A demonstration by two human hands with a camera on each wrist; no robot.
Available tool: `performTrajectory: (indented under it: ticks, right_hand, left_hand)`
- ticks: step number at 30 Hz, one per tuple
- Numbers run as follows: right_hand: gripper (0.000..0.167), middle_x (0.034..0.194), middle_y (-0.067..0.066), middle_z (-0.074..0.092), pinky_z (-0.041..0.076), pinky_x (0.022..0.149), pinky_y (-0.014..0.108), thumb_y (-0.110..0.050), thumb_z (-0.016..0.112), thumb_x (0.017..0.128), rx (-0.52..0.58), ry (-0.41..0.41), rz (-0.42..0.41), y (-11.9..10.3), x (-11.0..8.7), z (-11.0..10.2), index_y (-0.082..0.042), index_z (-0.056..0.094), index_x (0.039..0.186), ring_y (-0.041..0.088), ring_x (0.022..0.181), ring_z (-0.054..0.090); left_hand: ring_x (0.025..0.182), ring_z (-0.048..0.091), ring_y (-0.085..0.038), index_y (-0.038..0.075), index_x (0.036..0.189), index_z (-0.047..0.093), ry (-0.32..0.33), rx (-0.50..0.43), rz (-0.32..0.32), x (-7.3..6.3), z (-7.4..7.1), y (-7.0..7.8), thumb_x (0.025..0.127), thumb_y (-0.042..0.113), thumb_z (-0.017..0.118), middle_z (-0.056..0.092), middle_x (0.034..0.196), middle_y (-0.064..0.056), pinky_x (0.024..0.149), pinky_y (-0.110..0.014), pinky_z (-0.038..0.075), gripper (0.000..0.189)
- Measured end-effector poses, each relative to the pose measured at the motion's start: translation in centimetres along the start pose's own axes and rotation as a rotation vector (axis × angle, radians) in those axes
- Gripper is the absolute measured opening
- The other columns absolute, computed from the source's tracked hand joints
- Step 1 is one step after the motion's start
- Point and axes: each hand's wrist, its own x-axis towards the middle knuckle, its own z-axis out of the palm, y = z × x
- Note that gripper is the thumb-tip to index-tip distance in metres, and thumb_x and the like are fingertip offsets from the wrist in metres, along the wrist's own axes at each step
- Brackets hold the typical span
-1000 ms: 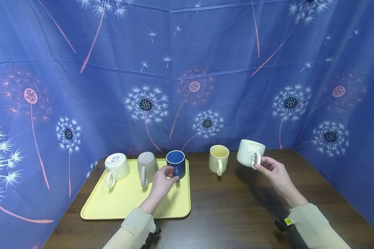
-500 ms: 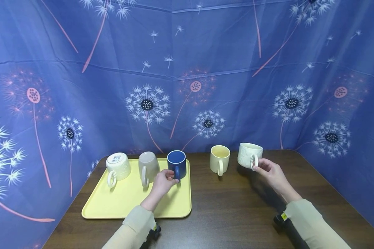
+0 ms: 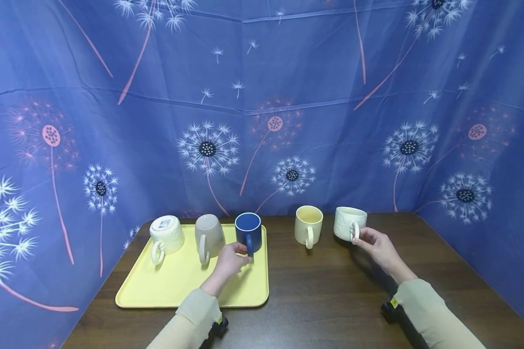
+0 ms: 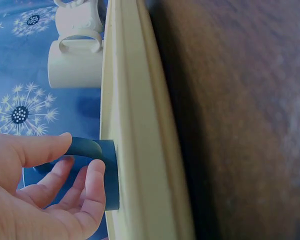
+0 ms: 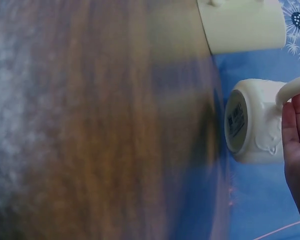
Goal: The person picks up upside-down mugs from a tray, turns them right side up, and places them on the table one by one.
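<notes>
On the yellow tray [image 3: 166, 291] a dark blue mug [image 3: 255, 228] stands upright, its handle toward me. My left hand [image 3: 229, 264] is right at that handle [image 4: 87, 146], thumb on one side and fingers on the other, loosely spread with space between the tips. To the right, my right hand [image 3: 377, 249] pinches the handle of a white embossed mug [image 3: 347, 223] between thumb and fingers. That mug is tilted, mouth up, close over the table; its labelled underside [image 5: 236, 121] shows in the right wrist view.
A white mug [image 3: 172, 237] and a grey mug [image 3: 214, 237] sit upside down on the tray's left part. A cream mug with a yellow inside [image 3: 307, 230] stands upright on the dark wooden table [image 3: 323, 300], between tray and right hand. A blue dandelion-patterned cloth [image 3: 332, 121] hangs behind.
My right hand has lowered the white embossed mug toward the table, and its tilt has lessened. My left hand has slid slightly down and loosened at the blue mug's handle; that mug has stayed put.
</notes>
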Motion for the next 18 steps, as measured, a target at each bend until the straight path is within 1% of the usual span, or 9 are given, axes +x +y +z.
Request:
performTrajectory:
  ticks: [4,8,14,18]
  right_hand:
    - [0.021,0.089,0.002,0.067,0.047,0.068,0.017,-0.009,0.068,0.086,-0.037,-0.019,0.017,0.31,-0.13,0.09,0.006,0.062,0.1,0.001,0.078,0.057]
    - [0.022,0.092,0.005,0.067,0.047,0.071,0.016,-0.011,0.069,0.085,-0.062,-0.044,0.033,0.57,-0.13,0.05,0.004,0.063,0.1,0.0,0.081,0.059]
    - [0.017,0.092,0.005,0.067,0.047,0.073,0.016,-0.008,0.069,0.084,-0.116,-0.076,0.044,0.87,-0.21,-0.32,0.001,0.063,0.098,0.0,0.083,0.059]
    - [0.016,0.093,0.006,0.067,0.047,0.074,0.018,-0.008,0.07,0.084,-0.149,-0.093,0.058,0.71,-0.21,-0.58,-0.001,0.064,0.097,0.001,0.083,0.059]
  left_hand:
    - [0.066,0.065,-0.018,-0.008,0.084,0.064,-0.005,0.0,0.012,-0.06,0.13,0.0,0.071,-0.004,0.073,0.068,0.086,-0.019,0.051,-0.026,0.052,0.016]
    - [0.065,0.064,-0.017,-0.008,0.083,0.064,0.0,0.008,0.034,0.04,0.33,-0.16,0.071,-0.005,0.072,0.069,0.082,-0.018,0.052,-0.025,0.052,0.014]
    - [0.059,0.056,-0.01,-0.004,0.077,0.065,0.034,0.036,0.059,0.27,0.54,-0.58,0.072,-0.002,0.073,0.067,0.072,-0.011,0.054,-0.024,0.049,0.01]
    - [0.058,0.052,-0.009,-0.002,0.075,0.065,0.045,0.042,0.071,0.36,0.6,-0.77,0.073,-0.001,0.073,0.065,0.068,-0.008,0.055,-0.025,0.047,0.008]
